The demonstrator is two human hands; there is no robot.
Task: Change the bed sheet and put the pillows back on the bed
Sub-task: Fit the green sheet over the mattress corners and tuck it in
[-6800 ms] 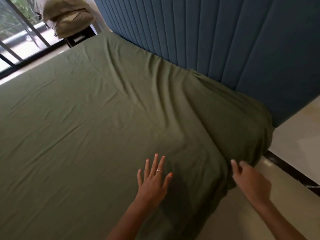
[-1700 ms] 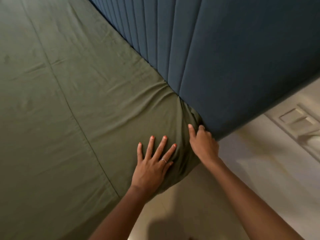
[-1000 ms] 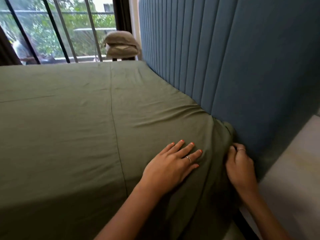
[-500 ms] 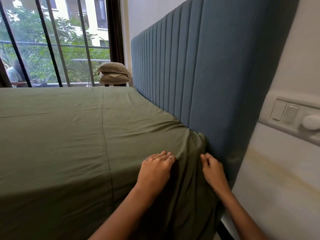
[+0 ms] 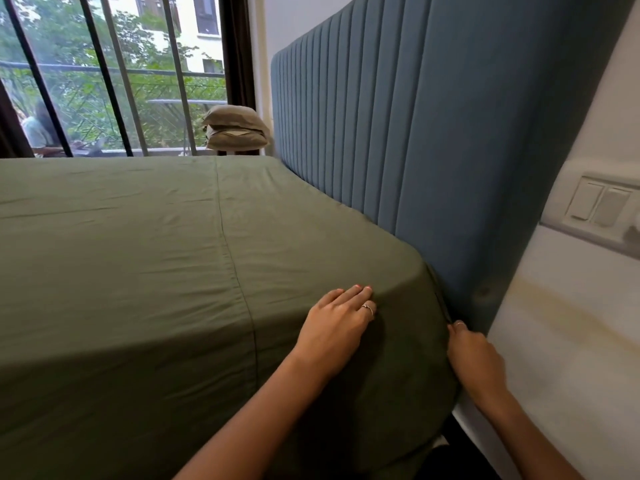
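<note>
On the olive green bed sheet (image 5: 145,258) stretched over the mattress, the left hand (image 5: 337,325) presses flat near the corner, the right hand (image 5: 476,358) reaches along the blue headboard (image 5: 433,133), its grip hidden, and stacked pillows (image 5: 235,133) sit beyond the bed.

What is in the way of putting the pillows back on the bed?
Nothing visible. The pillows are stacked past the far side of the bed, by the window, and the sheet between them and the headboard has nothing lying on it.
</note>
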